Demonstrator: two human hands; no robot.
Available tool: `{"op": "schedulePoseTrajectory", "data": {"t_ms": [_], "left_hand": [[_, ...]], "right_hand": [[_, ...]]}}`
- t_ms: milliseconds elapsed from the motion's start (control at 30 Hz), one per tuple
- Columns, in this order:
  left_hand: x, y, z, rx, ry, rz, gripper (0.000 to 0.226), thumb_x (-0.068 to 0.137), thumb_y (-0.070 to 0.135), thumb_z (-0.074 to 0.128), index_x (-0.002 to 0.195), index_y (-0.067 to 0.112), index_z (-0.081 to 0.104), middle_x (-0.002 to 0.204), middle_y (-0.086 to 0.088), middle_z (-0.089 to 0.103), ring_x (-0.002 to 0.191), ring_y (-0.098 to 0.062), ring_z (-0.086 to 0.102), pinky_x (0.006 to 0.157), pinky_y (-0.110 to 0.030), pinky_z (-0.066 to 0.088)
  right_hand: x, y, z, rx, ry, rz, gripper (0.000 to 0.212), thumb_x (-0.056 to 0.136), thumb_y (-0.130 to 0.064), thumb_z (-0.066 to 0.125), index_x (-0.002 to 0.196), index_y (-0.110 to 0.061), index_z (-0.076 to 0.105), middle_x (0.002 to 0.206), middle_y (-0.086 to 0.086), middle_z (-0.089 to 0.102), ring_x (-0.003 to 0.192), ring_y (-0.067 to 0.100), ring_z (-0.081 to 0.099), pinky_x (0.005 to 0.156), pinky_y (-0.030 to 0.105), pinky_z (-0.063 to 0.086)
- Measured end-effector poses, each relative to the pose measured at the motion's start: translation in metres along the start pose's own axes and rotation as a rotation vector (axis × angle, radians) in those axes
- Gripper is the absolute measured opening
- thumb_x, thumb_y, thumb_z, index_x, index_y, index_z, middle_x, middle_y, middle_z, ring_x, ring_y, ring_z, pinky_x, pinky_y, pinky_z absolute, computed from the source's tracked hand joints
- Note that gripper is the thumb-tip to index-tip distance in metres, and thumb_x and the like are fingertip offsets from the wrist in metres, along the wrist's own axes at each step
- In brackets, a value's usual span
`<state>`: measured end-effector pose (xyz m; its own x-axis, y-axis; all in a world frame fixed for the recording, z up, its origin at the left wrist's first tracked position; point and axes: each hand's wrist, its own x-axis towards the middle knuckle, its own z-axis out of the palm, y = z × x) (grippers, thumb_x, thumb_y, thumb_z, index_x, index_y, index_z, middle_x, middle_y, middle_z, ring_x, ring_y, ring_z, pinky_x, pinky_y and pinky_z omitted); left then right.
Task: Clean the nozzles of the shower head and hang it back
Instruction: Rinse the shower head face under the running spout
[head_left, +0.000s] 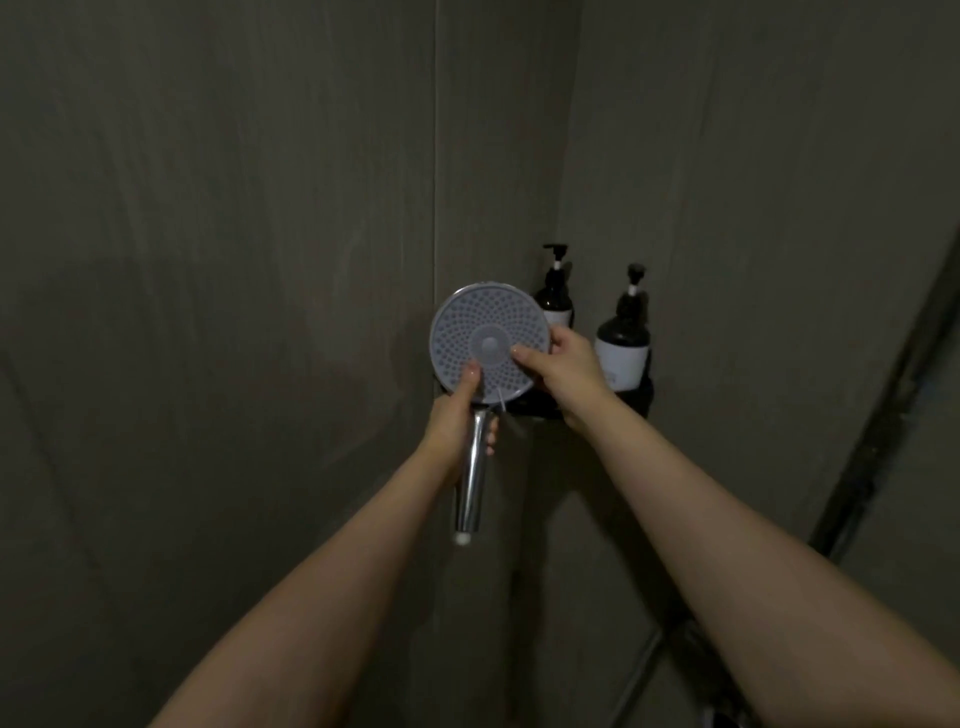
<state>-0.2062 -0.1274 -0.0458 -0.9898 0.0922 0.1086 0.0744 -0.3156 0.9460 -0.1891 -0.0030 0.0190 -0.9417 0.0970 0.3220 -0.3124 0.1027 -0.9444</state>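
A round shower head (485, 322) with a pale grey nozzle face and a chrome handle is held up in front of the dark wall, its face turned toward me. My left hand (457, 421) grips the top of the handle, the thumb resting on the lower edge of the face. My right hand (563, 364) holds the right rim of the head, its thumb pressing on the nozzles near the middle disc. A thin trickle of water runs off the lower edge of the face. The hose is hidden from me.
Two dark pump bottles (556, 296) (623, 343) with white labels stand on a black corner shelf (647, 402) just behind the shower head. A dark rail or pipe (883, 405) runs down the right wall. Grey tiled walls meet in the corner.
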Motion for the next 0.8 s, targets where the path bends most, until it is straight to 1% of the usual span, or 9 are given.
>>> {"op": "schedulePoseTrajectory", "data": {"t_ms": [133, 200, 300, 333, 400, 500, 567, 700, 800], "left_hand": [[-0.047, -0.025, 0.012, 0.036, 0.042, -0.064, 0.045, 0.089, 0.046, 0.051, 0.077, 0.004, 0.061, 0.050, -0.008, 0.056, 0.038, -0.015, 0.050, 0.039, -0.021, 0.042], [-0.070, -0.035, 0.018, 0.028, 0.069, -0.064, 0.036, 0.091, 0.036, 0.054, 0.085, 0.002, 0.062, 0.055, -0.008, 0.060, 0.040, -0.014, 0.054, 0.040, -0.022, 0.046], [-0.096, -0.050, 0.024, -0.035, 0.080, -0.049, 0.029, 0.091, 0.018, 0.056, 0.112, -0.002, 0.058, 0.088, -0.014, 0.067, 0.060, -0.016, 0.066, 0.048, -0.026, 0.056], [-0.104, -0.055, 0.024, -0.037, 0.085, -0.060, 0.031, 0.091, 0.015, 0.057, 0.117, -0.002, 0.056, 0.099, -0.015, 0.066, 0.070, -0.019, 0.067, 0.052, -0.027, 0.058], [-0.118, -0.066, 0.025, -0.016, 0.097, -0.091, 0.031, 0.091, 0.012, 0.056, 0.119, -0.002, 0.054, 0.105, -0.015, 0.063, 0.080, -0.024, 0.065, 0.058, -0.030, 0.060], [-0.138, -0.083, 0.025, -0.020, 0.115, -0.134, 0.027, 0.092, 0.010, 0.054, 0.117, -0.001, 0.054, 0.100, -0.014, 0.063, 0.076, -0.024, 0.064, 0.058, -0.030, 0.058], [-0.148, -0.093, 0.024, -0.019, 0.130, -0.164, 0.029, 0.092, 0.009, 0.054, 0.118, -0.004, 0.053, 0.096, -0.015, 0.063, 0.070, -0.023, 0.063, 0.053, -0.027, 0.058], [-0.167, -0.109, 0.021, 0.051, 0.076, -0.224, 0.035, 0.092, 0.011, 0.054, 0.122, -0.005, 0.050, 0.107, -0.025, 0.060, 0.068, -0.024, 0.061, 0.048, -0.023, 0.055], [-0.184, -0.116, 0.018, 0.062, 0.014, -0.274, 0.036, 0.093, 0.011, 0.052, 0.125, -0.005, 0.048, 0.105, -0.025, 0.059, 0.064, -0.022, 0.060, 0.046, -0.022, 0.052]], "right_hand": [[-0.041, 0.020, -0.016, -0.073, 0.061, 0.042, 0.030, 0.086, -0.005, 0.061, 0.115, 0.000, 0.057, 0.114, 0.015, 0.064, 0.106, 0.026, 0.063, 0.087, 0.032, 0.052], [-0.061, 0.030, -0.024, -0.074, 0.085, 0.077, 0.031, 0.085, -0.003, 0.061, 0.115, 0.002, 0.057, 0.115, 0.017, 0.064, 0.106, 0.027, 0.062, 0.086, 0.032, 0.051], [-0.087, 0.048, -0.037, -0.143, 0.096, 0.125, 0.031, 0.083, -0.002, 0.063, 0.112, 0.004, 0.056, 0.115, 0.021, 0.063, 0.105, 0.030, 0.062, 0.090, 0.039, 0.052], [-0.096, 0.053, -0.040, -0.150, 0.089, 0.142, 0.030, 0.083, -0.002, 0.064, 0.112, 0.004, 0.055, 0.115, 0.021, 0.063, 0.104, 0.030, 0.062, 0.089, 0.040, 0.052], [-0.113, 0.062, -0.045, -0.145, 0.077, 0.168, 0.028, 0.083, -0.001, 0.063, 0.109, 0.001, 0.054, 0.113, 0.020, 0.062, 0.098, 0.025, 0.061, 0.084, 0.037, 0.052], [-0.139, 0.070, -0.050, -0.183, 0.046, 0.186, 0.024, 0.083, -0.003, 0.064, 0.104, -0.005, 0.054, 0.109, 0.017, 0.062, 0.095, 0.020, 0.059, 0.078, 0.032, 0.053], [-0.154, 0.076, -0.054, -0.271, 0.030, 0.213, 0.028, 0.082, -0.007, 0.066, 0.108, -0.002, 0.055, 0.108, 0.016, 0.063, 0.098, 0.024, 0.062, 0.081, 0.036, 0.054], [-0.185, 0.085, -0.066, -0.452, 0.022, 0.269, 0.034, 0.081, -0.015, 0.069, 0.112, -0.005, 0.057, 0.110, 0.011, 0.066, 0.099, 0.024, 0.064, 0.084, 0.036, 0.054], [-0.207, 0.091, -0.072, -0.518, 0.051, 0.296, 0.023, 0.081, -0.016, 0.069, 0.102, -0.010, 0.059, 0.091, 0.002, 0.064, 0.086, 0.018, 0.061, 0.078, 0.033, 0.051]]}}
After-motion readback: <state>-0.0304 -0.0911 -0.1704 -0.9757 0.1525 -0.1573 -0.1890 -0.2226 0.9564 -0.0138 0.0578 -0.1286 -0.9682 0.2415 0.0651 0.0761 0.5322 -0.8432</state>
